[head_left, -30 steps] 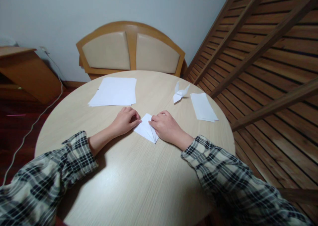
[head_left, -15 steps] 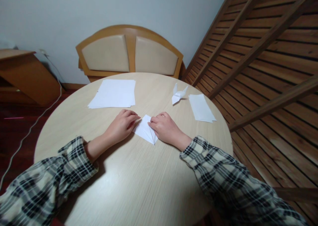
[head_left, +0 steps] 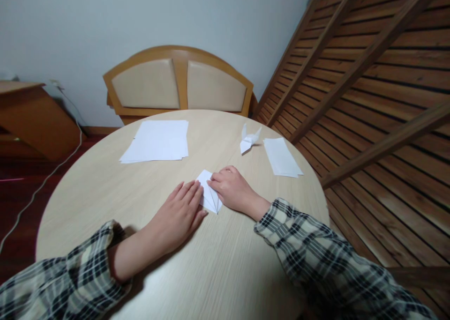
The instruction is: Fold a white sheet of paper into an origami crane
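A partly folded white paper (head_left: 208, 192) lies on the round wooden table (head_left: 105, 189) in front of me. My left hand (head_left: 181, 212) lies flat, fingers stretched out together, pressing down on the paper's left half and covering it. My right hand (head_left: 230, 190) is curled, its fingertips pinching the paper's right edge near the top. A finished folded paper crane (head_left: 248, 139) stands farther back on the right.
A stack of white sheets (head_left: 157, 140) lies at the back left of the table. A smaller pile of paper strips (head_left: 281, 157) sits at the right edge. A padded wooden chair (head_left: 179, 83) stands behind the table. Slatted wood panels (head_left: 369, 76) rise on the right.
My left hand has opened from a curled pinch and slid down over the folded paper, now lying flat on it. The right hand stays at the paper's right edge.
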The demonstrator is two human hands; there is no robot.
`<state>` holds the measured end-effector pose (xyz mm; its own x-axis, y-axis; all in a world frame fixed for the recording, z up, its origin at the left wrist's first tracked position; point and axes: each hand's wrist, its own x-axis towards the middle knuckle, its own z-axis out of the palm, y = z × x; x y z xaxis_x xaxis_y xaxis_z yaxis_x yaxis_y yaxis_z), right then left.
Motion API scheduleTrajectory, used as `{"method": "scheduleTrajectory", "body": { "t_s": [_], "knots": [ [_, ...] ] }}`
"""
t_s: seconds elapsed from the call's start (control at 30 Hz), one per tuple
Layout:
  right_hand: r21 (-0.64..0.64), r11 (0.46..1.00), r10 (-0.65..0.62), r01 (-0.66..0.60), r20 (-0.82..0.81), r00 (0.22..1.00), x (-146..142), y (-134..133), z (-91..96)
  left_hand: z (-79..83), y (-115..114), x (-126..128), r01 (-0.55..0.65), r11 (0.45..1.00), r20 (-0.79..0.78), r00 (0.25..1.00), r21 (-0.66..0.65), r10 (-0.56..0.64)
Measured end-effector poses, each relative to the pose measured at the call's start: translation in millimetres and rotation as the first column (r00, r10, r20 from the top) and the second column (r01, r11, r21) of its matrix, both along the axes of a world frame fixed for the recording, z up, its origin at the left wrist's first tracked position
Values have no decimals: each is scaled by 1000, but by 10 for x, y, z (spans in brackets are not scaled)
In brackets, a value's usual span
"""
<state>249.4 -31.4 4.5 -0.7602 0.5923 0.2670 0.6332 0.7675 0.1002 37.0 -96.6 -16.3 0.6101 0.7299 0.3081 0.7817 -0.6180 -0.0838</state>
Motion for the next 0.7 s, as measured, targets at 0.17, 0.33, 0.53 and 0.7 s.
{"method": "scheduleTrajectory", "body": {
  "t_s": [0.17, 0.33, 0.53, 0.7],
  "knots": [
    [-29, 1000, -5, 5, -13, 1000, 2, 5, -2, 69, -113, -12, 129, 990, -15, 991, -58, -130],
    [-41, 999, 2, -3, -30, 1000, 7, 7, -7, 87, -130, -28, 156, 982, -65, 984, -108, -164],
    [-31, 999, 15, -16, -32, 999, 15, 9, -10, 65, -158, -47, 181, 978, -61, 980, -103, -188],
    [-32, 999, 12, -13, -21, 1000, 10, 15, -10, 57, -190, -50, 199, 972, -49, 977, -122, -206]
  ]
}}
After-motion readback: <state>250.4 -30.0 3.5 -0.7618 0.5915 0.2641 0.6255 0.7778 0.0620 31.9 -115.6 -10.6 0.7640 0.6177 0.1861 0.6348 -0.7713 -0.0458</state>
